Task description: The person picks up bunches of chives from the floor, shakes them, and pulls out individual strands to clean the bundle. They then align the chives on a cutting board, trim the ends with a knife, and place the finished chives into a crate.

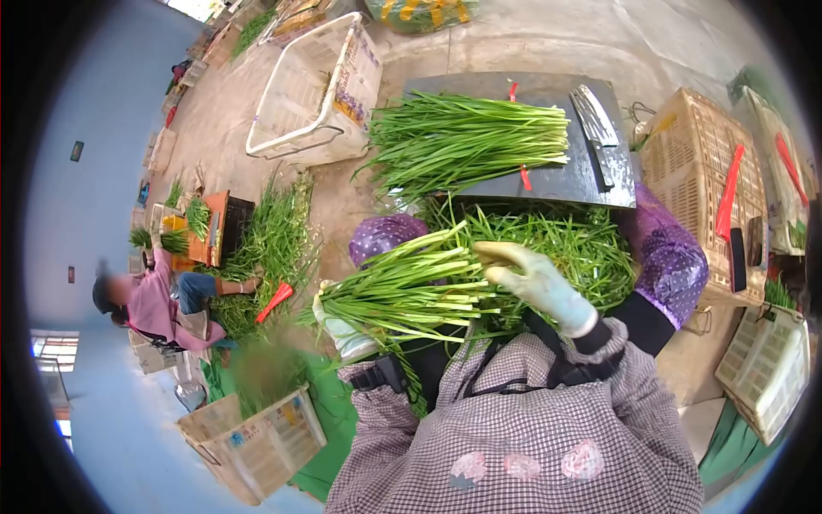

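Observation:
My left hand (344,332), in a pale glove, is closed around the leafy side of a loose bunch of garlic chives (402,291) above my lap. The pale stalk ends of that bunch point right. My right hand (539,287), gloved too, is beside those ends with thumb and fingers apart, holding nothing I can see. Ahead, a larger pile of garlic chives (479,141) lies across a dark board (548,195), with red ties (525,177) under it. To its right, a knife (595,128) with a black handle rests on the board.
Loose leaves (556,248) heap between my knees. An off-white crate (330,146) stands front left, and a beige crate (702,171) with red ties and a black-handled tool stands right. Another crate (265,445) is at lower left. A co-worker (175,300) sits left, near scattered greens (278,223).

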`<act>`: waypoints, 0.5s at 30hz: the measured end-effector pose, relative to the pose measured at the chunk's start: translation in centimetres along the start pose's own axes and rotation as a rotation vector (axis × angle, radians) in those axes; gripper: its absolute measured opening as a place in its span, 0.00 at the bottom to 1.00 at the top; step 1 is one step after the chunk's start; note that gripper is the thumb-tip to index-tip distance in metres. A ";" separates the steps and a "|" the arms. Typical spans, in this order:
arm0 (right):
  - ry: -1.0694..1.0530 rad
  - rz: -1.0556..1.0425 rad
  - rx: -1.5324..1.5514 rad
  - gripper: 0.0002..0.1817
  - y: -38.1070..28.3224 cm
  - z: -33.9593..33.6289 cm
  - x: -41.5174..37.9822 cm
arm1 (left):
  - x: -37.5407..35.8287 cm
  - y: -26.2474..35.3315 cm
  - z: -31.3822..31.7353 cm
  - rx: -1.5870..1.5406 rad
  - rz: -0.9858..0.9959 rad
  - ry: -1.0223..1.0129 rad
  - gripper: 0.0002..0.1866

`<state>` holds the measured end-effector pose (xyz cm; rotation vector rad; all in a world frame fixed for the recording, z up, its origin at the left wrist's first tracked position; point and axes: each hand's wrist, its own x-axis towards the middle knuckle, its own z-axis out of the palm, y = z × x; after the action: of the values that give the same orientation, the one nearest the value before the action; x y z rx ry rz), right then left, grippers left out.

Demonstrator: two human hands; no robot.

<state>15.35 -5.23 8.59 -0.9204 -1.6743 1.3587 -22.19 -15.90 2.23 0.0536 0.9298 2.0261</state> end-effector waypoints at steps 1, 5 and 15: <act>-0.045 0.081 0.159 0.21 -0.1 1.3 1.0 | 0.0 0.1 0.2 -0.036 0.008 -0.020 0.18; -0.157 0.217 0.289 0.12 1.7 2.8 3.3 | -1.6 0.5 2.5 0.059 0.087 0.041 0.18; -0.358 0.203 0.079 0.14 0.0 -0.6 0.2 | -0.3 0.3 0.7 0.118 0.113 0.089 0.22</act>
<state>15.77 -4.85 8.73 -0.8562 -1.8100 1.7997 -21.96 -15.85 2.99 0.0821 1.1248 2.0892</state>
